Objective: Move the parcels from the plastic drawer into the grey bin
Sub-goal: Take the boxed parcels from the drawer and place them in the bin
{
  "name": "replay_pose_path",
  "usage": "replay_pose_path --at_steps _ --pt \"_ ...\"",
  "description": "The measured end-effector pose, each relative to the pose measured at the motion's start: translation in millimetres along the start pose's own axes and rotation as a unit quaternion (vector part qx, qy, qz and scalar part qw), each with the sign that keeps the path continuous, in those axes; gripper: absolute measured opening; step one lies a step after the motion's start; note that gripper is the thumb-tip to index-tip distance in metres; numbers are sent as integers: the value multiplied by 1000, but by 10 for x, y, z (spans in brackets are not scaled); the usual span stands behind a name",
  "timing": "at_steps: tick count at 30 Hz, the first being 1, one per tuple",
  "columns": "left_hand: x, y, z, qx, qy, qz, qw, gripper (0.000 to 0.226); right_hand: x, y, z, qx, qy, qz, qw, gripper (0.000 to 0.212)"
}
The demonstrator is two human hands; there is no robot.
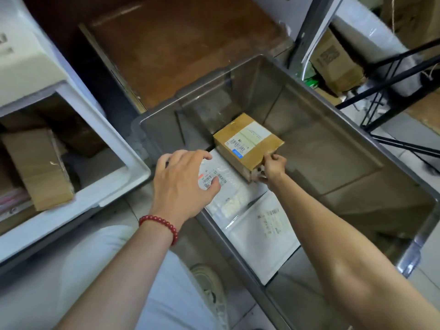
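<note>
Head view, looking down into the grey bin (328, 144). A cardboard box (247, 141) stands on the bin's floor, close to the bin's left wall. One edge of the box lies on a white padded envelope (228, 194), so it sits slightly tilted rather than flat.

The right hand (273, 167) reaches down inside the bin. Its fingertips and thumb pinch the box at the corner nearest the person, a hold that suits guiding a box into place rather than carrying its weight.

The left hand (183, 177) is over the bin's left rim, above the envelope's barcode label. Its fingers are spread and relaxed and hold nothing. Whether they touch the envelope cannot be told. In this position the hand can probably keep the envelope steady while the box settles. A red bead bracelet (159, 225) circles the left wrist.

A second white envelope (259, 236) lies flat on the bin's floor, nearer the person than the first. Three parcels are therefore inside the bin, all on its left side, and the right side of the floor is bare.

The plastic drawer (114, 136) stands open just left of the bin, close enough for short transfers. Brown cardboard parcels (42, 172) remain in it, so the task appears to be partly done.
</note>
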State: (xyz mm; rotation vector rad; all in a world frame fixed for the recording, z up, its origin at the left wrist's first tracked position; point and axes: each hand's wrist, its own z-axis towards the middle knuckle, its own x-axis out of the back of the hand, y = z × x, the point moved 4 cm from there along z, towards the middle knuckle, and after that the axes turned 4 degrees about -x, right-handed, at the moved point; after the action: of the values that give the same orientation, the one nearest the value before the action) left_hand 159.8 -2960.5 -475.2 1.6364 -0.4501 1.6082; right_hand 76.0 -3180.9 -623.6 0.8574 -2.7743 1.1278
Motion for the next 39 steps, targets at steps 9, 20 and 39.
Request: replay_pose_path --at_steps 9,20,39 --pt "16 21 10 -4 -10 18 1000 46 18 -117 -352 199 -62 -405 890 46" --pt "368 -112 -244 36 -11 -2 999 48 -10 -472 -1448 444 26 -636 631 52" --pt "1635 -1415 -1939 248 36 133 959 42 -1194 -291 -3520 644 -112 -508 561 49"
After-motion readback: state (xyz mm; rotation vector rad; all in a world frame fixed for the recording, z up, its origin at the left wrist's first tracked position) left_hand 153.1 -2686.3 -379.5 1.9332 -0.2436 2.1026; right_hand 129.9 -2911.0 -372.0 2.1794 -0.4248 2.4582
